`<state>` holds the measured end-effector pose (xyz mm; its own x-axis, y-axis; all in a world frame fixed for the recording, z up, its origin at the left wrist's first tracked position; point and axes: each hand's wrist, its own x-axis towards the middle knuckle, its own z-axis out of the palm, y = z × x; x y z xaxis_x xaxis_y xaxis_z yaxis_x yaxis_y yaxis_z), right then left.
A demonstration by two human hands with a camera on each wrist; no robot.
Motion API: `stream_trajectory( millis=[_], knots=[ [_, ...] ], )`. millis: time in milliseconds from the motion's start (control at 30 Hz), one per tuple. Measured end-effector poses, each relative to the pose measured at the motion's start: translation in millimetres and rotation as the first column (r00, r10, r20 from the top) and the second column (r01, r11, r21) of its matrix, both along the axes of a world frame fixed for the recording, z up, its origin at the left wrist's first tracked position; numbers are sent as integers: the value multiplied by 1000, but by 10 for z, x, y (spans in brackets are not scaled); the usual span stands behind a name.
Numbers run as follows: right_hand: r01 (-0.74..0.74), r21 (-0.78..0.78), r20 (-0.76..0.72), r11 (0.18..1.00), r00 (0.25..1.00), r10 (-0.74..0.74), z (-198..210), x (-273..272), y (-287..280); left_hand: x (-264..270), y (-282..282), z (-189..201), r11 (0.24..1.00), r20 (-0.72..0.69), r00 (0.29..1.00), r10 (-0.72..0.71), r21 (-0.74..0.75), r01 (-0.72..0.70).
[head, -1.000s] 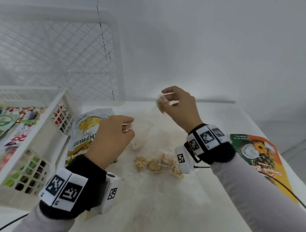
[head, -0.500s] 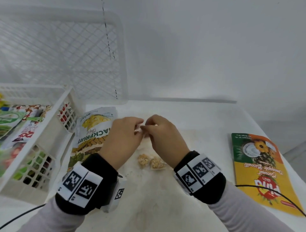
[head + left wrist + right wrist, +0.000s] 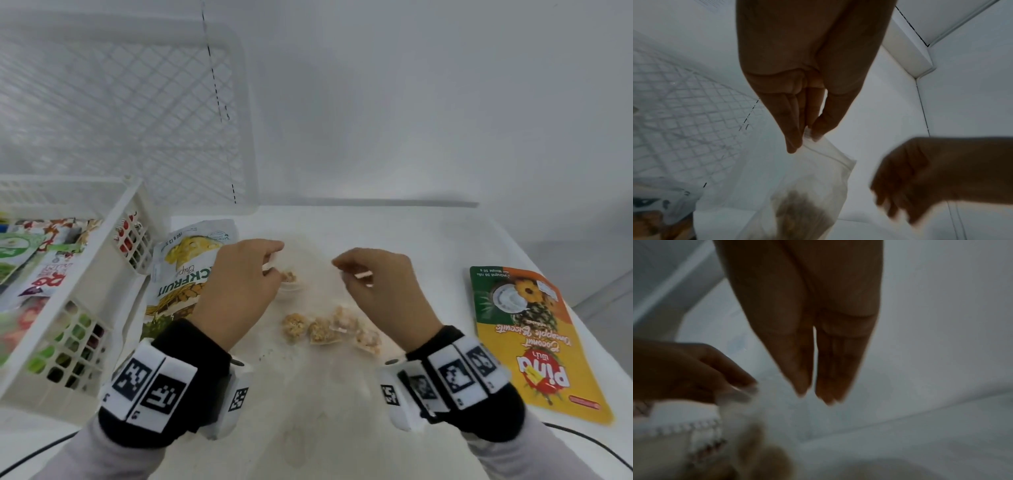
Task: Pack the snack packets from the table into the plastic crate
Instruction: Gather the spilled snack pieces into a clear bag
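My left hand (image 3: 274, 263) pinches the rim of a clear plastic bag (image 3: 291, 286) between thumb and fingers (image 3: 795, 139). The bag (image 3: 818, 178) hangs down to the table with one brown snack piece inside. My right hand (image 3: 356, 274) hovers just right of the bag, apart from it. Its fingers (image 3: 830, 386) are nearly straight with a narrow gap to the thumb, and nothing is between them. Several small wrapped snack pieces (image 3: 329, 329) lie on the table in front of both hands. The white plastic crate (image 3: 78, 274) stands at the left with colourful packets (image 3: 30, 267) in it.
A jackfruit chips packet (image 3: 185, 274) lies between the crate and my left hand. A yellow pineapple biscuit packet (image 3: 534, 335) lies at the right near the table edge. A second white mesh crate (image 3: 120, 113) stands upright at the back left. A black cable (image 3: 589, 442) runs along the front right.
A second ago my right hand held a snack piece up high. It came to the bag at my left hand, and now it has drawn away to the right, holding nothing.
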<state>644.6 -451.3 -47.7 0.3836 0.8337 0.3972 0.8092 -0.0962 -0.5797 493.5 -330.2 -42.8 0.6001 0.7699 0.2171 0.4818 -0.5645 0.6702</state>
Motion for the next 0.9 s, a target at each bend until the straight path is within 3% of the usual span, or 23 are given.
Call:
stream_trajectory(
  millis=[67,133,200,300,467,567,667,767,834,901],
  knots=[
    [75,-341,54,937,997,-60,-135,187,-145,-23,21,-19,1000,4,1000,4,-2,-4],
    [138,-615,133,777,989,-71,-290,330,-278,-29,37,-39,1000,3,1000,5,-1,-4],
    [135,-745,113,654,991,-76,-412,385,-350,-32,46,-55,1000,3,1000,5,-11,-5],
    [130,-780,86,612,991,-101,-511,359,-332,-25,44,-69,1000,12,1000,-3,-20,3],
    [121,-734,42,669,990,-133,-561,337,-276,-27,52,-62,999,8,1000,-24,-24,24],
    [140,-629,-25,765,980,-199,-442,377,-291,-54,38,-55,998,22,999,-42,-45,43],
    [147,-306,-183,941,960,-210,-153,335,-212,-77,11,-52,997,31,998,-52,-56,54],
    [61,95,-376,994,927,-20,165,103,-42,-75,-11,-48,997,35,998,-45,-62,48],
    [-14,210,-327,978,941,83,256,-97,62,-63,-25,-43,997,41,999,-35,-63,37],
    [-69,188,-155,980,983,99,223,-249,154,-54,-35,-34,998,71,997,-21,-54,25]
  ],
)
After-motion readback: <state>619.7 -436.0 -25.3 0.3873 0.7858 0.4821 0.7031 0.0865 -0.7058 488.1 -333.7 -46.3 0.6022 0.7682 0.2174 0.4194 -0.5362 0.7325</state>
